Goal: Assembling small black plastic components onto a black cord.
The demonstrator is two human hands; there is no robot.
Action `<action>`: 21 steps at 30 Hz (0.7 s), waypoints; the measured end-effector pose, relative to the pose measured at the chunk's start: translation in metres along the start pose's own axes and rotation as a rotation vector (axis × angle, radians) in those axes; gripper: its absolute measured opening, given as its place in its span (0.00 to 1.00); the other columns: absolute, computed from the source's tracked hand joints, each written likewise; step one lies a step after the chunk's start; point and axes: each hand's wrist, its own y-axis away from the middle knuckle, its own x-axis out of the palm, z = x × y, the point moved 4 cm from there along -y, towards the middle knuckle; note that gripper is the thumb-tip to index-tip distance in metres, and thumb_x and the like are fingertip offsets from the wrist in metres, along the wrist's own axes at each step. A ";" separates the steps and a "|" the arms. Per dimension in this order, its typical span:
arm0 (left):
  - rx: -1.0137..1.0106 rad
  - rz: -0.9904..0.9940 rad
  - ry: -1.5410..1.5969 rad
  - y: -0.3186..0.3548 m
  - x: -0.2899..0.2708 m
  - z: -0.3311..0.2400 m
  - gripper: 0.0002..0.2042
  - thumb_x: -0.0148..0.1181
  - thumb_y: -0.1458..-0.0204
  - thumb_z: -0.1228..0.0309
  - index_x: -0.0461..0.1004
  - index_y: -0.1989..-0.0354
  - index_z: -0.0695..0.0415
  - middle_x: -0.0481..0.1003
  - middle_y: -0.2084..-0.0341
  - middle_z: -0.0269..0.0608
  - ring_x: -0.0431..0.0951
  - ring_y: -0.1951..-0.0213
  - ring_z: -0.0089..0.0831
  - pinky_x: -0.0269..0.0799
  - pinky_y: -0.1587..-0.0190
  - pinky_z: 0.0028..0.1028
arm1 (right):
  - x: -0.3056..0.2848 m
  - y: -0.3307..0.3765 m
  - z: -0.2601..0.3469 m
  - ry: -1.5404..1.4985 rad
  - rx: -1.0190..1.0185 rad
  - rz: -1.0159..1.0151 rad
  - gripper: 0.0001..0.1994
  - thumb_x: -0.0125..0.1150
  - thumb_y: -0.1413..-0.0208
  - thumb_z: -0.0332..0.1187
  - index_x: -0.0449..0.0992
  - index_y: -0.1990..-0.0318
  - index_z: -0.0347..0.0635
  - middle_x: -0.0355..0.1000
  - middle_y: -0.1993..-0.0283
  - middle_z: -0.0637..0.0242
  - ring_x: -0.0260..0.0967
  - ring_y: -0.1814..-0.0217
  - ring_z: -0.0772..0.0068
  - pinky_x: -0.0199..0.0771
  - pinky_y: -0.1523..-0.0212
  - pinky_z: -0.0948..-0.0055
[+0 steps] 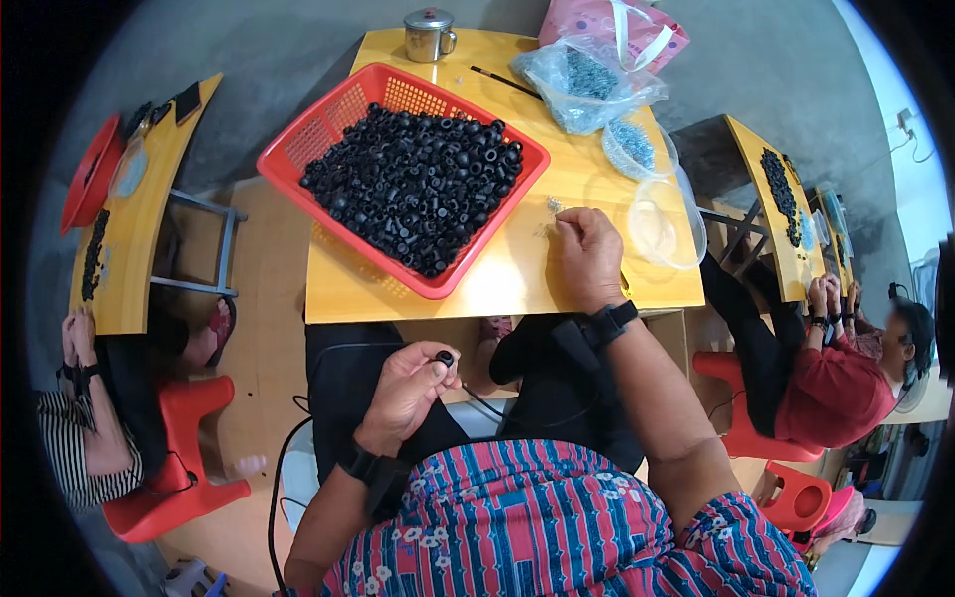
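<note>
At the left of the table (343, 298), a red basket (494, 231) stood heaped with black pieces (408, 184), so most of the batch looked left to do; none could be told apart as done. The left hand (403, 393) was clamped on a single black piece (445, 357) below the table's near edge, thumb against fingers. That piece was small, rounded and dark, with what looked like a ringed end. Well apart from it, the right hand (592, 249) rested beside some tiny pale bits (554, 205) on the tabletop; I could not tell whether its fingertips gripped one. Farther right, more bits, bluish (631, 144), lay in clear plastic.
</note>
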 end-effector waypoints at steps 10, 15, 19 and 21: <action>0.079 -0.110 -0.311 0.000 0.001 -0.005 0.11 0.58 0.44 0.75 0.73 0.54 0.64 0.74 0.67 0.36 0.74 0.66 0.22 0.73 0.59 0.22 | -0.021 0.069 0.089 -0.342 -0.101 0.545 0.02 0.60 0.49 0.23 0.74 0.67 0.34 0.70 0.71 0.60 0.71 0.68 0.67 0.70 0.65 0.73; 0.113 -0.119 -0.390 0.004 0.005 -0.009 0.10 0.59 0.46 0.77 0.74 0.55 0.64 0.75 0.67 0.34 0.74 0.66 0.19 0.72 0.59 0.19 | -0.009 0.082 0.098 -0.371 -0.061 0.683 0.02 0.59 0.50 0.22 0.74 0.68 0.34 0.70 0.72 0.59 0.71 0.70 0.67 0.71 0.67 0.71; 0.156 -0.107 -0.439 0.005 0.006 -0.010 0.10 0.60 0.47 0.79 0.74 0.56 0.64 0.74 0.67 0.32 0.73 0.64 0.16 0.71 0.59 0.17 | -0.004 0.087 0.102 -0.386 -0.041 0.758 0.02 0.57 0.50 0.23 0.74 0.69 0.34 0.70 0.73 0.59 0.71 0.71 0.66 0.71 0.67 0.71; 0.163 -0.095 -0.452 0.005 0.010 -0.012 0.10 0.61 0.48 0.79 0.75 0.57 0.63 0.74 0.68 0.31 0.72 0.65 0.15 0.70 0.60 0.17 | -0.002 0.087 0.104 -0.360 -0.086 0.792 0.03 0.57 0.50 0.23 0.74 0.69 0.34 0.70 0.74 0.58 0.71 0.72 0.63 0.71 0.68 0.69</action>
